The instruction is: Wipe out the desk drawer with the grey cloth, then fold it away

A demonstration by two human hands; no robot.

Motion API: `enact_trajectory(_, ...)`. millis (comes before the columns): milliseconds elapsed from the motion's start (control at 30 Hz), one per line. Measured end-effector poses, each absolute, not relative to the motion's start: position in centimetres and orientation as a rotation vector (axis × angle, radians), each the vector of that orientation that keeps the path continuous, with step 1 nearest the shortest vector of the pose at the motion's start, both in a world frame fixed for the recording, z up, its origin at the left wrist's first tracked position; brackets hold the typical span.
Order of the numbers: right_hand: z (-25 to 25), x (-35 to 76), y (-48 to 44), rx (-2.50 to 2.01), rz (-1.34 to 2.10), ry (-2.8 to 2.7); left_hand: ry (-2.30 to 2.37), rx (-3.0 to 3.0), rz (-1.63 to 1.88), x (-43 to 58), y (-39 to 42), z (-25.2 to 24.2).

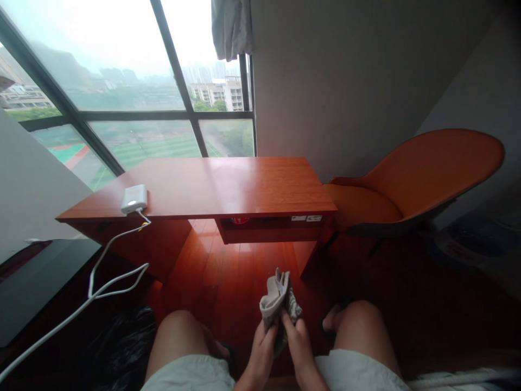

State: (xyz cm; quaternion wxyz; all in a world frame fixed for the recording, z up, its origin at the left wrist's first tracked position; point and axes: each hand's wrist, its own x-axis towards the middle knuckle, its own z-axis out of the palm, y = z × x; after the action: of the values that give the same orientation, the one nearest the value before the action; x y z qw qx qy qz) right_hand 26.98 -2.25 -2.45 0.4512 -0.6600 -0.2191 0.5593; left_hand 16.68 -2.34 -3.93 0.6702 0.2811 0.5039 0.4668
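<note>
A small folded piece of beige-grey fabric [273, 304], with a darker patterned side, is held up between my knees. Its exact kind cannot be made out. My left hand [261, 347] grips the fabric's lower left, thumb pointing up along it. On the opposite side my right hand [299, 343] pinches the lower right, its thumb pressed against the cloth. Both hands are closed and nearly touch each other. The fingers behind the fabric are hidden.
A reddish wooden desk [244, 187] stands ahead, bearing a white charger box [134, 199] with a white cable [61, 328] trailing left. An orange chair [431, 174] is at the right. A black plastic bag [122, 342] lies by my left leg. Windows [134, 81] rise behind the desk.
</note>
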Motion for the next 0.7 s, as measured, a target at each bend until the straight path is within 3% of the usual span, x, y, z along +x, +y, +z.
enact_trajectory(300,-3.2,29.5,-2.1,-1.434,1.188,-0.065,1.324,0.194,1.225,14.2,-0.5,-3.8)
enact_trajectory(500,-0.7,31.0,-2.0,-1.455,1.066,-0.183,1.415,0.536,1.133,12.2,1.2,-3.8)
enact_trajectory(700,1.5,28.3,-1.4,-1.454,0.961,-0.672,1.148,0.813,1.115,14.8,0.6,2.1)
